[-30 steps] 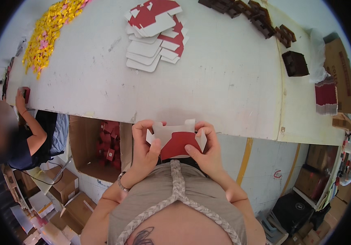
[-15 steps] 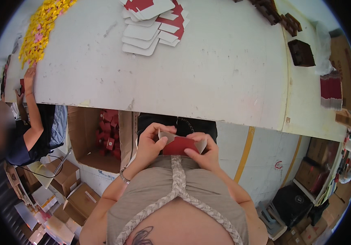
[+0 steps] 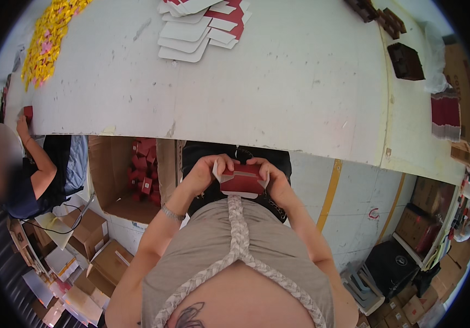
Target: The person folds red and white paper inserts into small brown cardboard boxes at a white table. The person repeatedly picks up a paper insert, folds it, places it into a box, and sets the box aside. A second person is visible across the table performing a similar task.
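Just in front of my waist, a partly folded red paperboard box [image 3: 240,185] with white inner flaps is held between both hands. My left hand [image 3: 213,168] is closed on its left end, fingers curled over the upper edge beside a raised white flap. At the right end my right hand [image 3: 268,174] grips it in the same way, with the fingertips on the upper edge and another pale flap beside the thumb. A loose stack of flat box blanks [image 3: 186,42], white and red, lies further off on the table [image 3: 278,93].
Below the table edge at left stands an open carton [image 3: 120,205] with several small red boxes [image 3: 146,169] inside. A co-worker [image 3: 33,175] holds a red box at far left, near yellow wrapped pieces [image 3: 46,46]. Dark brown boxes [image 3: 405,61] sit at the right.
My hands and the red box have moved slightly up, and the box has tilted so a folded edge shows on top. The co-worker's outstretched arm has drawn back from the yellow pieces.
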A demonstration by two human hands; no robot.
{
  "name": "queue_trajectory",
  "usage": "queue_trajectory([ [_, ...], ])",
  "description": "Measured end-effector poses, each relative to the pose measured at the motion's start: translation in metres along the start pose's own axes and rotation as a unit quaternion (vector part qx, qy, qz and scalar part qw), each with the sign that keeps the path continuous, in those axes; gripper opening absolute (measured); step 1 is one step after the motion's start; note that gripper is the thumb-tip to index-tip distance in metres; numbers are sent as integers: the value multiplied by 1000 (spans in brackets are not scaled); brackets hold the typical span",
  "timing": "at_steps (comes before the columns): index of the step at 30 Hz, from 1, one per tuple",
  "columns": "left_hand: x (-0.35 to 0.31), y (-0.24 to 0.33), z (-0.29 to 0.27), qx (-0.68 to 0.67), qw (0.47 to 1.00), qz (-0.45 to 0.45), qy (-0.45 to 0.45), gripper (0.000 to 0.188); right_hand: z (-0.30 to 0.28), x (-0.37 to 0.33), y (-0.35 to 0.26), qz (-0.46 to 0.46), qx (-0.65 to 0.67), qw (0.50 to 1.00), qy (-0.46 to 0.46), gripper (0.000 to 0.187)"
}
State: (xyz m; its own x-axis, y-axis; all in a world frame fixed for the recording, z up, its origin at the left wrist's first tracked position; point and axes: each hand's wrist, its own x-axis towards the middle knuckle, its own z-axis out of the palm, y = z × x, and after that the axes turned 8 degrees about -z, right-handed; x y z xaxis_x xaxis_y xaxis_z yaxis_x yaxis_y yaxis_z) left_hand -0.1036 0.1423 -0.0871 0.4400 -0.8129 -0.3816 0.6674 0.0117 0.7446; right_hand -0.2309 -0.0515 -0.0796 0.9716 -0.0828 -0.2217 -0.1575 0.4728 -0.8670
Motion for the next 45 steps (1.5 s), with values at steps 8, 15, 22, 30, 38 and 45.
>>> queue_trajectory([
  [8, 13, 22, 26, 180, 955, -202, 119, 17, 2, 8, 3, 136, 117, 977, 116, 12],
  [15, -12, 8, 31, 244, 964, 32, 100, 4, 4, 2, 7, 109, 116, 984, 80, 21],
  [22, -20, 27, 59, 316, 913, 101, 238, 10, 48, 0, -29, -99, -161, 980, 54, 43],
  [30, -7, 121, 77, 592, 662, 445, 110, 55, 72, 34, -137, -395, -363, 841, 69, 47],
  [38, -5, 158, 94, 372, 751, 504, 208, 53, 83, 35, -106, -352, -289, 890, 24, 26],
  [45, -12, 145, 112, 504, 737, 418, 168, 44, 80, 32, -105, -285, -121, 951, 12, 34],
])
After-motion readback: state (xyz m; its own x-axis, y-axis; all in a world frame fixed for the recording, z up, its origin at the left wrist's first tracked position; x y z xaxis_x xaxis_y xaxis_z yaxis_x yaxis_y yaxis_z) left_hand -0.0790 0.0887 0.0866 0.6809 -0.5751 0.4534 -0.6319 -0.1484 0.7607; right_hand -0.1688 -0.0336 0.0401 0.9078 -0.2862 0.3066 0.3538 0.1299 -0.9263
